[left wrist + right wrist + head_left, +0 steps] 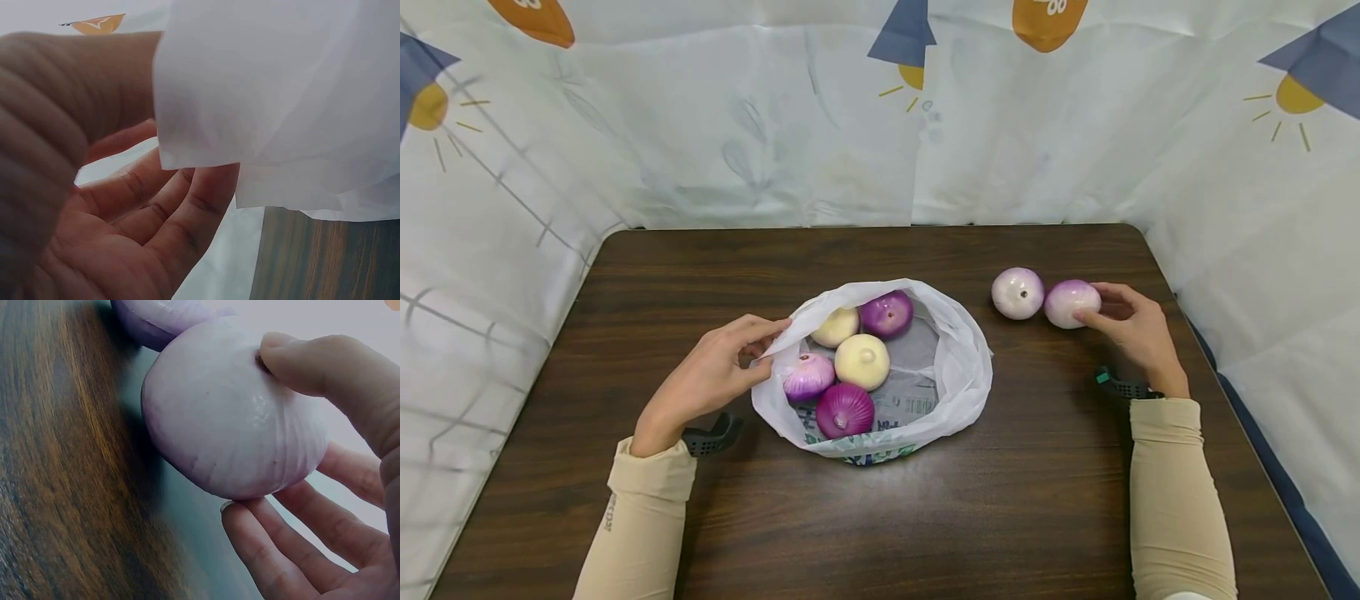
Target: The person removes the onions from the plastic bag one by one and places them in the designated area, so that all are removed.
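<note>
A white plastic bag (964, 367) stands with its mouth spread wide on the table. Inside are several onions: a deep purple onion (845, 410), a pale yellow onion (862, 362), a pink-purple onion (809, 377) and others behind. My left hand (718, 367) pinches the bag's left rim between thumb and fingers; the bag (275, 81) covers the fingertips in the left wrist view. At the right, my right hand (1131, 325) grips a pale purple onion (231, 412), thumb on one side and fingers on the other. A second whitish-purple onion (1017, 293) sits just left of it.
The dark wooden table (1000, 517) ends at a back edge against a white patterned curtain (700, 125), which also hangs along both sides. The two loose onions lie near the table's back right part.
</note>
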Demonstrator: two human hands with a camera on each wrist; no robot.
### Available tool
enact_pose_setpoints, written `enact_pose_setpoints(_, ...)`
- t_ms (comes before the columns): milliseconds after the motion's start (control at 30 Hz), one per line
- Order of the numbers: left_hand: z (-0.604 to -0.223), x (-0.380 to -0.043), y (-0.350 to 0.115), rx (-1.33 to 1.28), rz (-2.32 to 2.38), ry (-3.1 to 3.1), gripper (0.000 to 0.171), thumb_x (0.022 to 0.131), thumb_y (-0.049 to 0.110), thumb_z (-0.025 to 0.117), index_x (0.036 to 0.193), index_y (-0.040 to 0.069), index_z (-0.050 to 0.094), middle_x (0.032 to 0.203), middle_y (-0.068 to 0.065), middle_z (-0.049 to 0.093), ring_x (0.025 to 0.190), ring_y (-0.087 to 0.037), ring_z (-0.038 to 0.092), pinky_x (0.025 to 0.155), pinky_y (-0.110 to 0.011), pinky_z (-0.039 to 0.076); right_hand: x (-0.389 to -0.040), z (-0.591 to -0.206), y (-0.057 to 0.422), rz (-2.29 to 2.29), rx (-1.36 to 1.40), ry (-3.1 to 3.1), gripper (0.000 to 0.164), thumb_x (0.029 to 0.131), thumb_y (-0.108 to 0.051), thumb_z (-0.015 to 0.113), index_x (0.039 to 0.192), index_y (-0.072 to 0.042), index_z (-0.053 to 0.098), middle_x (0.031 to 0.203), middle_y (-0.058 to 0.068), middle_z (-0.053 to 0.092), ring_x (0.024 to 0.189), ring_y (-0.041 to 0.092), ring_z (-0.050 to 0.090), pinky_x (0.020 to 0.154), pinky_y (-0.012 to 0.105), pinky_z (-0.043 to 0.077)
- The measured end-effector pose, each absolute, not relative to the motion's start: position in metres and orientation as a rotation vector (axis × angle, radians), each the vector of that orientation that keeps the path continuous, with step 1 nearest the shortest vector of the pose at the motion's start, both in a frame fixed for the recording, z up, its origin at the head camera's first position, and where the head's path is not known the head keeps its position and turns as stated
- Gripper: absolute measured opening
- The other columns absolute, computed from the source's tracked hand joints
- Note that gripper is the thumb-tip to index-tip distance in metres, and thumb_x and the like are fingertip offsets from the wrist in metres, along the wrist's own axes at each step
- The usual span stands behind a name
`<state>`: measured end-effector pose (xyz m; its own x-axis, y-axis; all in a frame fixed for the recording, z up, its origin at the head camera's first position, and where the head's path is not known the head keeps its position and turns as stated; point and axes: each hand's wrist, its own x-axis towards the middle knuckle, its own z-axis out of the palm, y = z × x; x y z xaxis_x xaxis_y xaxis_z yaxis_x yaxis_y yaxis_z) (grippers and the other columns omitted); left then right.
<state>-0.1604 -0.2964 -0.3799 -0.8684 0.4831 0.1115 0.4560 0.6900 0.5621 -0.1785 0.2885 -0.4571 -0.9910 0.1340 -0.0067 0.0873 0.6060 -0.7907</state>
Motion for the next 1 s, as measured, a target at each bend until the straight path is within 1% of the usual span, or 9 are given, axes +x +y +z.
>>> enact_pose_setpoints(267, -0.3795, -0.1606, -0.2959, 0.792, 0.929, 2.843, 0.050, 0.089, -0.002, 0.069, 0.139, 0.007, 0.065, 0.117, -0.005, 0.071, 0.093, -0.014, 0.064, 0.082, -0.032, 0.059, -0.1773, -0.4583, 0.2909, 1.318, -0.232, -2.799, 0.064, 0.093, -0.046, 0.074, 0.147, -0.019, 0.056, 0.126, -0.015, 0.059, 0.099, -0.014, 0.057, 0.078, 0.005, 0.045)
enact_pose_setpoints(400, -0.3795, -0.1606, -0.2959, 0.793, 0.921, 2.845, 0.050, 0.089, -0.002, 0.069, 0.139, 0.006, 0.065, 0.118, -0.006, 0.071, 0.093, -0.014, 0.064, 0.082, -0.031, 0.058, -0.1783, -0.4590, 0.2921, 1.345, -0.241, -2.777, 0.063, 0.092, -0.043, 0.076, 0.148, -0.019, 0.056, 0.126, -0.017, 0.059, 0.099, -0.013, 0.059, 0.078, 0.005, 0.047)
enact_pose_setpoints(500, -0.3795, -0.1602, -0.2961, 0.790, 0.917, 2.846, 0.050, 0.089, -0.002, 0.069, 0.139, 0.005, 0.065, 0.118, -0.007, 0.071, 0.093, -0.015, 0.064, 0.081, -0.029, 0.058, -0.1791, -0.4592, 0.2928, 1.406, -0.227, -2.731, 0.062, 0.092, -0.036, 0.078, 0.147, -0.017, 0.057, 0.124, -0.018, 0.061, 0.099, -0.013, 0.061, 0.079, 0.004, 0.049)
enact_pose_setpoints(600, -0.3793, -0.1597, -0.2964, 0.784, 0.917, 2.844, 0.050, 0.089, -0.002, 0.069, 0.139, 0.005, 0.065, 0.118, -0.007, 0.071, 0.093, -0.015, 0.064, 0.081, -0.029, 0.058, -0.1792, -0.4584, 0.2932, 1.440, -0.218, -2.703, 0.062, 0.091, -0.032, 0.079, 0.147, -0.016, 0.057, 0.125, -0.012, 0.063, 0.099, -0.013, 0.063, 0.080, 0.003, 0.050)
enact_pose_setpoints(700, -0.3793, -0.1596, -0.2963, 0.780, 0.920, 2.840, 0.051, 0.089, -0.002, 0.069, 0.139, 0.005, 0.065, 0.118, -0.007, 0.071, 0.093, -0.015, 0.064, 0.082, -0.030, 0.058, -0.1789, -0.4579, 0.2939, 1.428, -0.230, -2.711, 0.062, 0.092, -0.034, 0.079, 0.147, -0.017, 0.057, 0.130, -0.002, 0.064, 0.099, -0.014, 0.062, 0.080, 0.003, 0.050)
enact_pose_setpoints(767, -0.3793, -0.1597, -0.2962, 0.779, 0.923, 2.838, 0.051, 0.089, -0.002, 0.069, 0.139, 0.005, 0.065, 0.118, -0.007, 0.071, 0.094, -0.015, 0.064, 0.082, -0.030, 0.058, -0.1788, -0.4578, 0.2946, 1.419, -0.242, -2.721, 0.062, 0.092, -0.035, 0.078, 0.147, -0.017, 0.057, 0.132, 0.001, 0.063, 0.099, -0.014, 0.061, 0.080, 0.003, 0.049)
enact_pose_setpoints(833, -0.3794, -0.1599, -0.2962, 0.780, 0.928, 2.836, 0.051, 0.089, -0.003, 0.069, 0.139, 0.005, 0.065, 0.117, -0.007, 0.071, 0.093, -0.015, 0.064, 0.082, -0.030, 0.058, -0.1787, -0.4578, 0.2951, 1.413, -0.249, -2.726, 0.062, 0.092, -0.036, 0.078, 0.147, -0.017, 0.056, 0.132, 0.001, 0.063, 0.100, -0.015, 0.061, 0.080, 0.003, 0.049)
enact_pose_setpoints(1000, -0.3800, -0.1602, -0.2963, 0.790, 0.934, 2.836, 0.051, 0.089, -0.003, 0.069, 0.139, 0.005, 0.065, 0.116, -0.006, 0.071, 0.093, -0.014, 0.064, 0.081, -0.029, 0.058, -0.1783, -0.4581, 0.2956, 1.402, -0.257, -2.724, 0.062, 0.092, -0.036, 0.078, 0.147, -0.016, 0.057, 0.128, -0.004, 0.063, 0.100, -0.014, 0.060, 0.079, 0.003, 0.049)
